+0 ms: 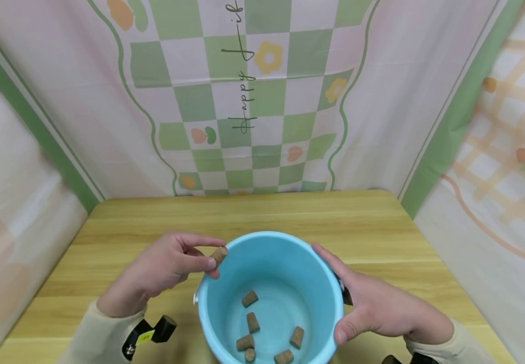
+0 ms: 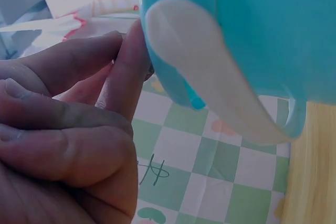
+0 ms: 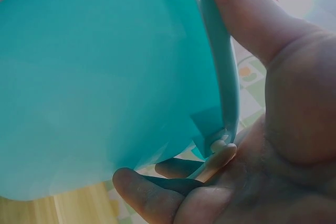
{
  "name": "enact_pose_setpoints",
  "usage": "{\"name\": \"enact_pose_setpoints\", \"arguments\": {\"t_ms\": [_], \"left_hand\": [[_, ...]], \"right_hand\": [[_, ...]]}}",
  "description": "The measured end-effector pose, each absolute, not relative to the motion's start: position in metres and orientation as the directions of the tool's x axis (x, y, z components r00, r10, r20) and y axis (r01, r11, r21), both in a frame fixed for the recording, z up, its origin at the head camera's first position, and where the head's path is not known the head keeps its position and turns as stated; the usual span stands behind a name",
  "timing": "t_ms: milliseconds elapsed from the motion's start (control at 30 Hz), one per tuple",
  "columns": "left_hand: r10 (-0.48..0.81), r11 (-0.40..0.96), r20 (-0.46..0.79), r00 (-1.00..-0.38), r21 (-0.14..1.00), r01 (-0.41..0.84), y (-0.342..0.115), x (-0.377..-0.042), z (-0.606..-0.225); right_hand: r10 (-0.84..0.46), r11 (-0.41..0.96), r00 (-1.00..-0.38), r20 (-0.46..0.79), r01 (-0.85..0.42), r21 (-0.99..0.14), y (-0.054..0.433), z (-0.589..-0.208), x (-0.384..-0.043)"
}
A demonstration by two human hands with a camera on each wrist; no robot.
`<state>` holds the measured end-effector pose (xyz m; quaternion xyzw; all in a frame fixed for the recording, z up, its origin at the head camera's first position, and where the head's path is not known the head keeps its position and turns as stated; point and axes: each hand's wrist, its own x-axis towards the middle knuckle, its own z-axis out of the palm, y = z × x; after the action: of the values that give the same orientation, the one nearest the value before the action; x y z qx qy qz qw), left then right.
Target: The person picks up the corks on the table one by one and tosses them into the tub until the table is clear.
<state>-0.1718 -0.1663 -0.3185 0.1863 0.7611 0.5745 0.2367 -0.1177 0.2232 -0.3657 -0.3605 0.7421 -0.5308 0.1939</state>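
Note:
A light blue bucket (image 1: 267, 263) stands on the wooden table, with several brown corks (image 1: 253, 322) scattered over its bottom. At its upper left rim my left hand (image 1: 167, 265) pinches one more cork (image 1: 219, 256) between thumb and fingers. The left wrist view shows those fingertips beside the bucket's outer wall, near the white handle (image 2: 205, 66); the cork is mostly hidden there. My right hand (image 1: 376, 308) holds the bucket's right side. In the right wrist view the thumb (image 3: 257, 19) lies along the rim and the fingers (image 3: 149, 195) bend against the outer wall.
The wooden table (image 1: 244, 215) reaches back to a hanging cloth (image 1: 262, 101) with green checks and the words "Happy Life". More patterned cloth hangs to the left and right. A black strap device (image 1: 148, 336) sits on the left wrist.

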Motion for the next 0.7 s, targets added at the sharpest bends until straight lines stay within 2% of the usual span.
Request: {"name": "enact_pose_setpoints", "arguments": {"t_ms": [167,400,700], "left_hand": [[0.53,0.312,-0.169,-0.831,0.95,0.006,-0.165,-0.17,-0.318],[0.545,0.297,-0.14,-0.827,0.954,0.034,-0.17,-0.17,-0.32],[0.603,0.189,-0.042,-0.797,0.978,0.092,-0.188,-0.169,-0.328]], "right_hand": [[-0.739,0.181,-0.667,0.095,-0.332,-0.926,0.224,-0.366,-0.118],[-0.741,0.172,-0.664,0.098,-0.329,-0.928,0.223,-0.367,-0.118],[-0.736,0.176,-0.671,0.09,-0.318,-0.932,0.224,-0.367,-0.118]]}}
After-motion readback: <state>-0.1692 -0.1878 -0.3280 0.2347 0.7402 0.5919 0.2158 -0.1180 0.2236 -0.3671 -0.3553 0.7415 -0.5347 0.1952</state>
